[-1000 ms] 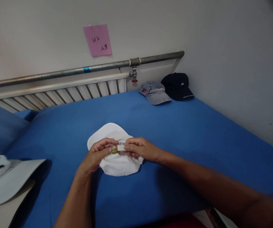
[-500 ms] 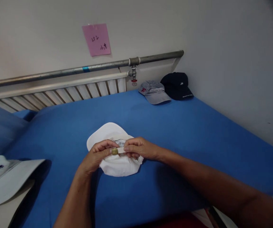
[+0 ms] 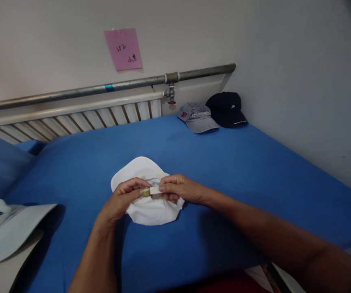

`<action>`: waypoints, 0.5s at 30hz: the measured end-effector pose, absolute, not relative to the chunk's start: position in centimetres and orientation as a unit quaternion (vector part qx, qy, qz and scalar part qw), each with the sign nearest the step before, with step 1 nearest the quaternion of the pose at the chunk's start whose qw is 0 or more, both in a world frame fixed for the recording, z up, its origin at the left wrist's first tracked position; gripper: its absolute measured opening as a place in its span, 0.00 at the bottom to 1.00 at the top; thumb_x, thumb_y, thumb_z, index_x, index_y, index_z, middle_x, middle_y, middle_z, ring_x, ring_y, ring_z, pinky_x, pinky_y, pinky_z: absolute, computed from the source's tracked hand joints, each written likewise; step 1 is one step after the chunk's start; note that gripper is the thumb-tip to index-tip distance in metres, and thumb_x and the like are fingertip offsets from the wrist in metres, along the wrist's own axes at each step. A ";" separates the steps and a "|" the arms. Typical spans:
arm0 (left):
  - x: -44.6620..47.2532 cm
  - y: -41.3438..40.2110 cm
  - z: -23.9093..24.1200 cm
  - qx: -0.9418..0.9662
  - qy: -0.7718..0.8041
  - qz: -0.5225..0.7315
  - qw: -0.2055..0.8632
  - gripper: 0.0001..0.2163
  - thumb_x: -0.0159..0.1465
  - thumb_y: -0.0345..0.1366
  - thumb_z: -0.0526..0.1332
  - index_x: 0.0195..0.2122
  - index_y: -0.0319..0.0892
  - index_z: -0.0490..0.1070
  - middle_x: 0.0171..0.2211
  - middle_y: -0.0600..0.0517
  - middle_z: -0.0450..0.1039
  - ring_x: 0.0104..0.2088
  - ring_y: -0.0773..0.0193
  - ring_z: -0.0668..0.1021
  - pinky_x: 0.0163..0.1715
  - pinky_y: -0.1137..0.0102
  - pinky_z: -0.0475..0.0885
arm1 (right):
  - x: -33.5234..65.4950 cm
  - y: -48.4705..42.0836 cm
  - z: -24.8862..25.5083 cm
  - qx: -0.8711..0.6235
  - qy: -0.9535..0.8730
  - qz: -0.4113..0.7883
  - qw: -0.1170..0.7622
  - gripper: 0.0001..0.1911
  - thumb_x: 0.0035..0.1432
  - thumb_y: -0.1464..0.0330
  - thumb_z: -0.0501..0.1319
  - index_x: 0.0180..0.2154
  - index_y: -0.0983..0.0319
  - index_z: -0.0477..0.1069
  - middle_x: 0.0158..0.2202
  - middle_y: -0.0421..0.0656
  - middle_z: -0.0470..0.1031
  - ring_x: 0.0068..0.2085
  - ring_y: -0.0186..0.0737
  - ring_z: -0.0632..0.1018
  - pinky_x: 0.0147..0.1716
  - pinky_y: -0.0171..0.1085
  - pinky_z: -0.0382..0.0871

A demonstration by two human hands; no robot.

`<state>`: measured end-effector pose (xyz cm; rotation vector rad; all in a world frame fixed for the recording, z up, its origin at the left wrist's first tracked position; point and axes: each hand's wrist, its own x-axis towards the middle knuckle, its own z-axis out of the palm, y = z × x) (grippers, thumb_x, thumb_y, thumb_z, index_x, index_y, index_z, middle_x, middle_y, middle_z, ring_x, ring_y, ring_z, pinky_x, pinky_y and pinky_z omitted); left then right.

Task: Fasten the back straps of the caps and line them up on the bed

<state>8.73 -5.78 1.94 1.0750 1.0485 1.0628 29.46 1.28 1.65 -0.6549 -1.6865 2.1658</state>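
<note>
A white baseball cap [image 3: 155, 212] lies on the blue cloth, its brim pointing away from me to the upper left. Across its back opening runs a white strap [image 3: 155, 190] with a brass-coloured buckle [image 3: 145, 192]. The fingers of my left hand [image 3: 126, 195] are closed, pinching the strap at the buckle. Just right of the buckle, my right hand [image 3: 180, 188] pinches the strap between thumb and fingers. Parts of the strap and the cap's inside are hidden by my fingers.
A grey cap [image 3: 198, 118] and a black cap [image 3: 226, 110] sit at the far corner of the blue cloth [image 3: 255, 171]. Pale caps [image 3: 13, 232] are stacked at the lower left. Behind are a radiator [image 3: 102, 116], a metal pipe [image 3: 132, 83] and a pink note [image 3: 122, 49].
The view has shifted very slightly. Both hands keep their pinch on the strap, and the buckle sits a little more tilted, with its face showing more.
</note>
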 end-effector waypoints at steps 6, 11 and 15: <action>8.7 -5.7 2.0 0.475 0.454 0.454 0.601 0.07 0.54 0.37 0.69 0.35 0.45 0.79 0.31 0.55 0.78 0.31 0.72 0.76 0.32 0.80 0.68 | 29.4 1.2 1.8 -0.226 -0.601 0.750 0.159 0.10 0.55 0.66 0.61 0.27 0.66 0.70 0.19 0.36 0.67 0.18 0.23 0.63 0.18 0.27 0.56; 8.6 -5.7 1.7 0.459 0.442 0.470 0.611 0.06 0.55 0.36 0.69 0.34 0.46 0.79 0.30 0.56 0.78 0.29 0.73 0.76 0.30 0.80 0.67 | 29.5 1.3 1.7 -0.235 -0.583 0.758 0.174 0.09 0.55 0.66 0.60 0.27 0.65 0.70 0.20 0.35 0.67 0.19 0.24 0.64 0.19 0.27 0.58; 8.6 -5.6 1.5 0.464 0.439 0.473 0.607 0.06 0.55 0.35 0.69 0.34 0.45 0.79 0.31 0.55 0.78 0.29 0.73 0.76 0.30 0.80 0.67 | 29.4 1.2 1.7 -0.234 -0.592 0.752 0.170 0.09 0.55 0.66 0.60 0.27 0.66 0.70 0.19 0.35 0.67 0.18 0.23 0.62 0.18 0.27 0.55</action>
